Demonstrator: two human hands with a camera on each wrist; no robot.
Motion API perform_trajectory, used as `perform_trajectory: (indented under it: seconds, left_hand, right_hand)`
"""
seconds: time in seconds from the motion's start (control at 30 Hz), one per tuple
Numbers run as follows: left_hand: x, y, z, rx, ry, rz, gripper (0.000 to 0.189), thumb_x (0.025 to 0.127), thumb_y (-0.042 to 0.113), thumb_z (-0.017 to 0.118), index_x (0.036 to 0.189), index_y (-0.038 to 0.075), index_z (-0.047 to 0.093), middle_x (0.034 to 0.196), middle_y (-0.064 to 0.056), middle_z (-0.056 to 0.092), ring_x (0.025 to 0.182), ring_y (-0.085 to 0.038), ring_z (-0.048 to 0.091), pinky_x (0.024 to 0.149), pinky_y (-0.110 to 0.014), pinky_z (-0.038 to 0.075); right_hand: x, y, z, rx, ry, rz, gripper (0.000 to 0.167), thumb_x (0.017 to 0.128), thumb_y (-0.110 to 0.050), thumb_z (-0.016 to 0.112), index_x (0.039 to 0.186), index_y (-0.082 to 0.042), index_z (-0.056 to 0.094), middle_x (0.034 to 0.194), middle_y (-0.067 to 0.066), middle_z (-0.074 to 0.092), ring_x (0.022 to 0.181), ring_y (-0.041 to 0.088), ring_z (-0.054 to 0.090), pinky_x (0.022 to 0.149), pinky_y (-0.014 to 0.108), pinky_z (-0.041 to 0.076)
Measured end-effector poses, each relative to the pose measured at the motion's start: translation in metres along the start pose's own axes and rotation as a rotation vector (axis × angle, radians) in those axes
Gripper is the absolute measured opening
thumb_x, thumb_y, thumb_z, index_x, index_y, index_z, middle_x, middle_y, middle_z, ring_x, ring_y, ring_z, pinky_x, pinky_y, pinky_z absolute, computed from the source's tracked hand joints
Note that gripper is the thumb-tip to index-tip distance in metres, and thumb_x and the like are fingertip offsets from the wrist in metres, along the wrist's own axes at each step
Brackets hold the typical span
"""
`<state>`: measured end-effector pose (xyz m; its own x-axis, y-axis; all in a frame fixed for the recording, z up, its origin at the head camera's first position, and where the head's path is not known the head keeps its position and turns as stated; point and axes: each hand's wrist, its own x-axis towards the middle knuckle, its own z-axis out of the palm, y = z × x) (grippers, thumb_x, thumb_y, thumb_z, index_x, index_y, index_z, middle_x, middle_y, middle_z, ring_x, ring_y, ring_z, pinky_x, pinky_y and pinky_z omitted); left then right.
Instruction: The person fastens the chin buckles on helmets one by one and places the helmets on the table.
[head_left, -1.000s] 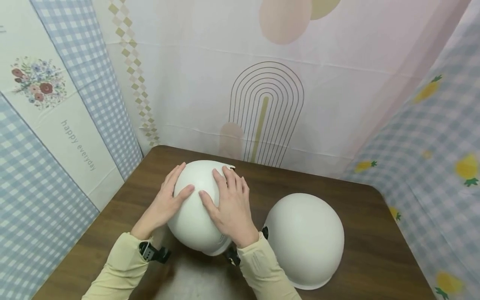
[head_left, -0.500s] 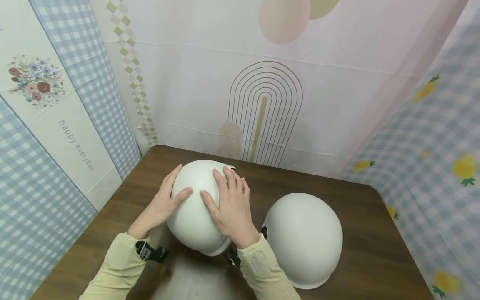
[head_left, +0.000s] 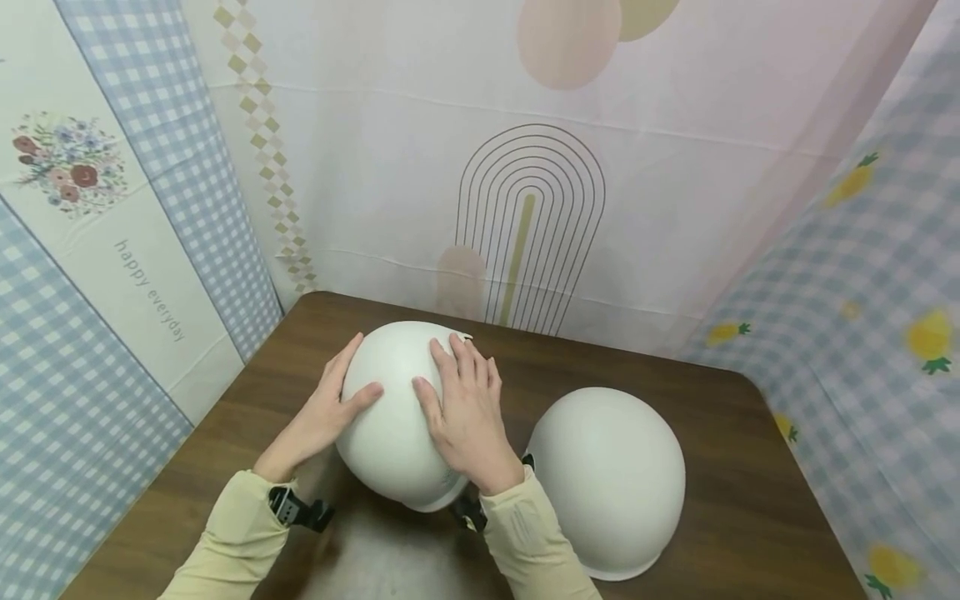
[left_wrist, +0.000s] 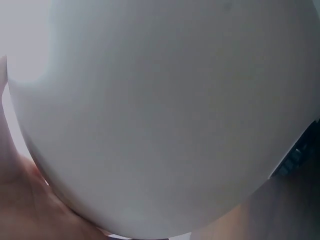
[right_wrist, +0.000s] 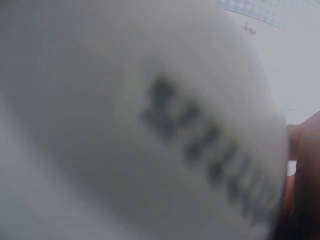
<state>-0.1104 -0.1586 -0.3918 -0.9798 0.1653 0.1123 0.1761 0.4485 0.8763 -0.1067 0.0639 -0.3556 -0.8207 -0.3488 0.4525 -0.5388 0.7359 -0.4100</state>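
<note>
In the head view a white helmet (head_left: 393,425) is tilted between both hands, a small notched edge showing at its top right. My left hand (head_left: 326,412) holds its left side, thumb on the dome and fingers around the far side. On the right side lies my right hand (head_left: 468,417), fingers spread over the shell and thumb on the dome. In the left wrist view the smooth white helmet shell (left_wrist: 165,115) fills most of the picture. Blurred dark lettering (right_wrist: 200,140) on the shell shows in the right wrist view. The helmet's underside is hidden.
A second white helmet (head_left: 615,483) rests dome up on the brown wooden table (head_left: 720,417), close to my right forearm. Patterned cloth (head_left: 390,167) hangs behind the table and along both sides. Black wrist cameras (head_left: 300,508) are strapped on at the cuffs.
My right hand has slid slightly to the right over the helmet, its thumb moving off toward the right. The helmet has turned a little. My left hand stays nearly in place.
</note>
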Motion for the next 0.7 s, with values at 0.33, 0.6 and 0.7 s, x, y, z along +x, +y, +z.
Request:
perform_trajectory:
  seconds: [0.33, 0.6, 0.7]
  left_hand:
    - [0.0019, 0.0005, 0.0033, 0.023, 0.008, 0.019, 0.084, 0.094, 0.044, 0.057, 0.158, 0.024, 0.006, 0.157, -0.022, 0.007, 0.132, -0.053, 0.027, 0.086, -0.072, 0.038]
    - [0.0, -0.0063, 0.0025, 0.031, 0.007, 0.004, 0.084, 0.094, 0.045, 0.057, 0.157, 0.031, 0.003, 0.155, -0.024, 0.011, 0.129, -0.053, 0.033, 0.087, -0.071, 0.039]
    - [0.0013, -0.0078, 0.004, 0.032, 0.009, -0.003, 0.084, 0.094, 0.045, 0.058, 0.157, 0.031, 0.005, 0.154, -0.024, 0.012, 0.129, -0.052, 0.033, 0.088, -0.071, 0.039]
  right_hand:
    - [0.0019, -0.0033, -0.0021, -0.061, -0.063, 0.006, 0.051, 0.106, -0.035, 0.025, 0.151, -0.012, 0.033, 0.157, 0.01, 0.027, 0.143, 0.036, 0.021, 0.107, 0.068, 0.011]
    - [0.0015, 0.0005, 0.0051, -0.074, -0.004, 0.025, 0.078, 0.093, -0.069, 0.037, 0.15, -0.015, 0.034, 0.155, 0.007, 0.029, 0.142, 0.031, 0.024, 0.107, 0.065, 0.015]
    - [0.0008, 0.0021, 0.0054, -0.081, -0.004, 0.048, 0.088, 0.087, -0.076, 0.04, 0.151, -0.016, 0.031, 0.155, 0.006, 0.029, 0.142, 0.03, 0.024, 0.106, 0.066, 0.016]
